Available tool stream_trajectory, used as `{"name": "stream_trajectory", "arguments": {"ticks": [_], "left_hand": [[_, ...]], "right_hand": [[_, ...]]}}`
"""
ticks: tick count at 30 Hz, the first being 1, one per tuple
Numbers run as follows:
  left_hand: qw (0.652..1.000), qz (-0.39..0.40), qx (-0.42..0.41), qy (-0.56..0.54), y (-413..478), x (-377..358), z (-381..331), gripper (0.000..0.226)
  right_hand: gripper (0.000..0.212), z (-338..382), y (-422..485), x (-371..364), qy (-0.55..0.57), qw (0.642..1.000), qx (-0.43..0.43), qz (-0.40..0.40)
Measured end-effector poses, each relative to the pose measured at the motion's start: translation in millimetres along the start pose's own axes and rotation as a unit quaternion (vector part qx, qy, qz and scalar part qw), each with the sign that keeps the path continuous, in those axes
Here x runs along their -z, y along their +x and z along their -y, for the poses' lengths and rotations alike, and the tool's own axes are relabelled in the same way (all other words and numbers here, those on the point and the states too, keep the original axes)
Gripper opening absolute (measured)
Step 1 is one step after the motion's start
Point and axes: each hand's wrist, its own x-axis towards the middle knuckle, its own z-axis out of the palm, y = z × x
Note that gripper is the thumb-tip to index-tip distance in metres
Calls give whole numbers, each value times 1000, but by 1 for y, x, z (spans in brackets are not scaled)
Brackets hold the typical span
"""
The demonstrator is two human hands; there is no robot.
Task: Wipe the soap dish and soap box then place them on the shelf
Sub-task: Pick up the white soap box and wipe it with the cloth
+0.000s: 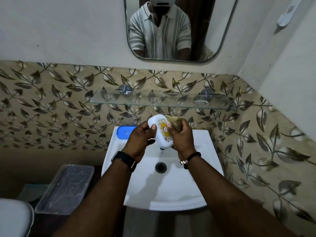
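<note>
A white washbasin (196, 168) juts from the wall, its dark drain (160, 167) near the middle of the bowl, and behind it runs a band of beige tiles (51, 108) patterned with leafy vines. Above hangs a round-cornered mirror (213, 31) showing a person in a striped collared shirt, with a white plastic holder (287, 12) high on the right-hand wall. Low to the basin's left sits a clear plastic container (66, 189), near a white rounded fixture (13, 218).

I see a plain white wall (68, 31) above a band of leaf-patterned tiles (51, 103), and a rounded mirror (218, 23) hung over a white basin (171, 189). A clear plastic tub (66, 189) sits low to the basin's left. Lighting is dim.
</note>
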Motion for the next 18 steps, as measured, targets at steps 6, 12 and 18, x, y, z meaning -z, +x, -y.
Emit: {"name": "stream_trajectory", "arguments": {"ticks": [6, 12, 18], "left_hand": [[992, -56, -85, -68, -8, -9, 25, 39], [995, -24, -39, -89, -9, 5, 32, 35], [988, -36, 15, -150, -8, 1, 33, 35]], "right_hand": [[10, -14, -12, -14, 81, 981, -113, -133], [12, -14, -8, -4, 72, 990, -73, -96], [23, -6, -9, 1, -277, 938, 158, -134]]}}
